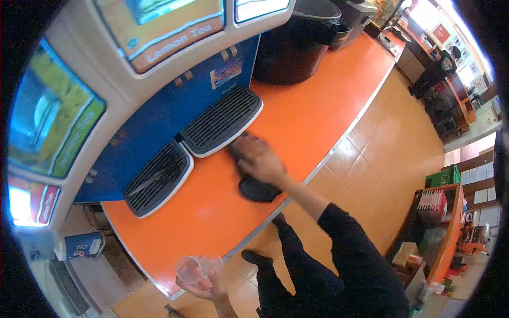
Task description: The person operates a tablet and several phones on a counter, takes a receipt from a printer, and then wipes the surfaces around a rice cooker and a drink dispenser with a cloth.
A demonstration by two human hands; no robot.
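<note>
In my left hand [210, 288] is a clear plastic cup [192, 269], held just off the near corner of the counter with the fingers wrapped round it. My right hand [262, 162] presses on a black cloth [257, 191] that lies on the orange counter [207, 206]; the hand is slightly blurred. Its fingertips come close to the front edge of a ridged drip tray [222, 123]. A second drip tray [157, 185] to the left carries something thin and dark that I cannot make out.
The drink dispenser [119, 106] with lit panels, one reading Lemon Tea, stands over the trays. A large black container [291, 53] sits farther along the counter. On the right are the tiled floor [366, 159] and a shelf unit [448, 228]. A person [437, 69] stands far back.
</note>
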